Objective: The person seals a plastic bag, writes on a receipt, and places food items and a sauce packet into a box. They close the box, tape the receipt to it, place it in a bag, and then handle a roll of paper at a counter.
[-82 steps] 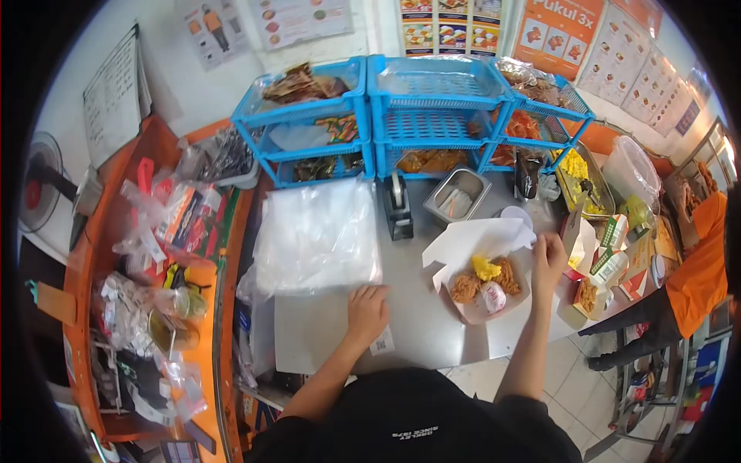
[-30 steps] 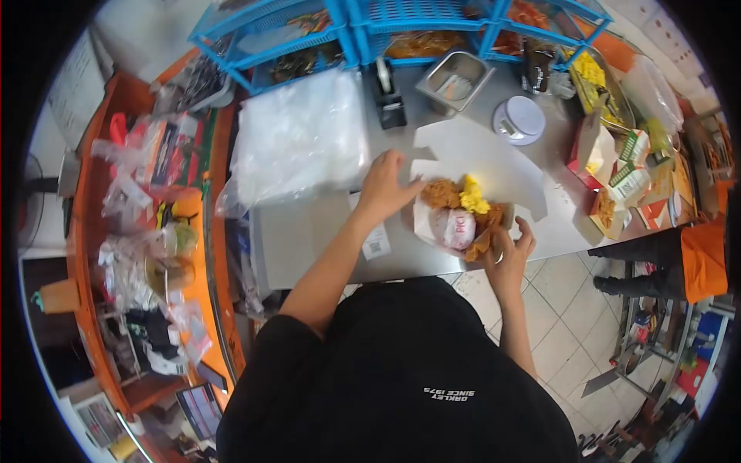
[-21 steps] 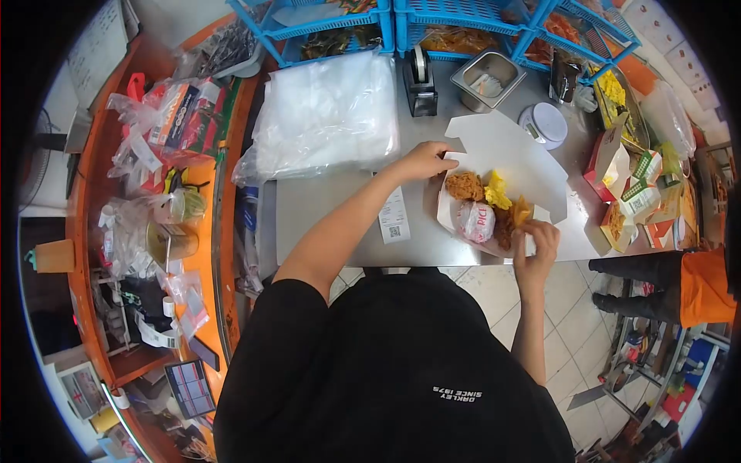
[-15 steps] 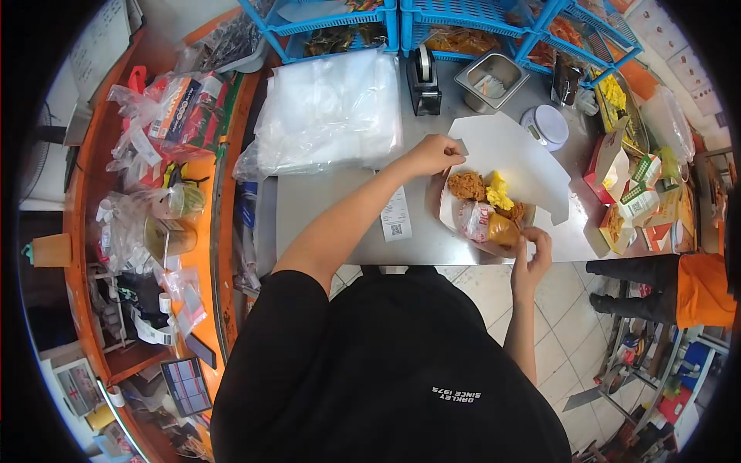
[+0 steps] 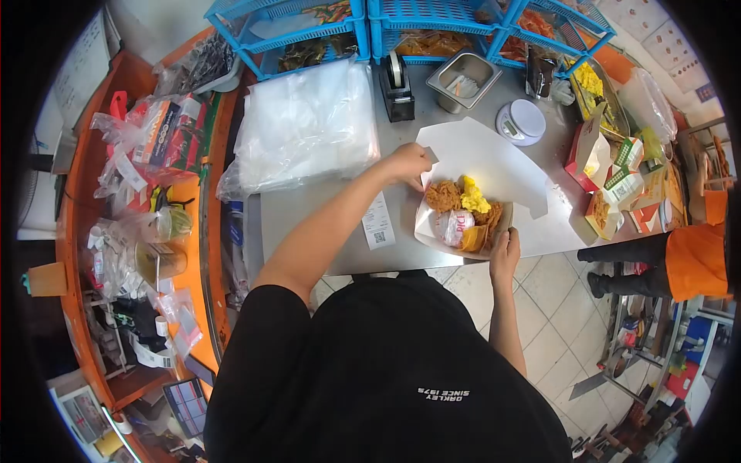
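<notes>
An open white cardboard meal box (image 5: 434, 242) sits near the counter's front edge, its lid (image 5: 486, 154) raised at the back. Inside lie fried chicken (image 5: 443, 197), yellow scrambled egg (image 5: 474, 196), a wrapped rice pack (image 5: 454, 228) and an orange-brown sauce packet (image 5: 472, 240). My left hand (image 5: 410, 164) is closed on a flap at the box's back left corner. At the right side, my right hand (image 5: 505, 254) grips the box wall, its thumb near the rim. A printed receipt (image 5: 378, 224) rests left of the box.
Clear plastic bags (image 5: 301, 127) are stacked behind my left arm. A tape dispenser (image 5: 397, 89), a metal tub (image 5: 463, 79) and a white scale (image 5: 521, 122) stand behind the box. Filled food boxes (image 5: 617, 185) are at right, beside a person in an orange garment (image 5: 698, 258).
My right hand has gone from the front right corner, fingers raised, to a grip on the box's right wall. The sauce packet sits lower inside. The whole view has shifted slightly.
</notes>
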The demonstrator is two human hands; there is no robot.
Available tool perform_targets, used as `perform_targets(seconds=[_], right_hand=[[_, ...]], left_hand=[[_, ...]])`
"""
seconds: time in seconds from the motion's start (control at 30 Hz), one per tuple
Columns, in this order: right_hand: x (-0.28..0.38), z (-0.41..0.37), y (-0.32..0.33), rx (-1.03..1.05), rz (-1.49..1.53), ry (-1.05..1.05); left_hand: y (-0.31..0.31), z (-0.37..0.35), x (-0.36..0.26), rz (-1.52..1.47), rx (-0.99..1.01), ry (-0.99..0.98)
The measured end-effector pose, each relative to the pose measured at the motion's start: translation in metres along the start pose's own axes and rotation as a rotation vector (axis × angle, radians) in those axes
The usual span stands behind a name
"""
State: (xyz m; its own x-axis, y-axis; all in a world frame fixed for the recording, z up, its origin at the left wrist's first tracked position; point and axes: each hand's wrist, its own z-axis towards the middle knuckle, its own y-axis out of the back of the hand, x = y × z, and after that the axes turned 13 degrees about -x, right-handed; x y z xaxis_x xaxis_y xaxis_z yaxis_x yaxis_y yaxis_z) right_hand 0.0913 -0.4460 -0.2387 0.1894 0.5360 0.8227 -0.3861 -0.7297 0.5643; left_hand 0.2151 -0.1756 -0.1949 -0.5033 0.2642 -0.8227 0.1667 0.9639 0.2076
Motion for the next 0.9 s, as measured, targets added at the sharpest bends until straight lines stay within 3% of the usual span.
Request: perform_targets(seconds=[0.1,0.17,0.23,0.3,0.43,0.67,0.73,0.9], right_hand=[[-0.012,-0.003,-0.008,-0.052,0.028,0.005],[-0.013,-0.009,-0.011,-0.087,0.044,0.016],[-0.010,-0.017,-0.012,-0.120,0.056,0.029],[-0.009,-0.030,-0.011,-0.085,0.082,0.025],[0.000,-0.056,0.010,0.058,0.075,-0.006],[-0.012,-0.060,0.009,0.044,0.122,0.049],[-0.011,-0.057,0.008,0.051,0.097,0.041],[-0.012,-0.049,0.009,0.103,0.066,0.021]], left_hand=[[0.001,-0.005,0.001,-0.083,-0.001,0.071],[-0.001,-0.013,0.000,0.051,-0.021,0.003],[-0.005,-0.024,0.002,0.462,-0.009,-0.172],[-0.005,-0.032,0.018,0.468,-0.058,-0.205],[0.003,-0.063,0.042,0.244,-0.045,-0.083],[-0.003,-0.093,0.062,-0.057,-0.103,0.009],[-0.011,-0.095,0.066,0.304,-0.210,-0.198],[-0.016,-0.101,0.074,0.403,-0.259,-0.340]])
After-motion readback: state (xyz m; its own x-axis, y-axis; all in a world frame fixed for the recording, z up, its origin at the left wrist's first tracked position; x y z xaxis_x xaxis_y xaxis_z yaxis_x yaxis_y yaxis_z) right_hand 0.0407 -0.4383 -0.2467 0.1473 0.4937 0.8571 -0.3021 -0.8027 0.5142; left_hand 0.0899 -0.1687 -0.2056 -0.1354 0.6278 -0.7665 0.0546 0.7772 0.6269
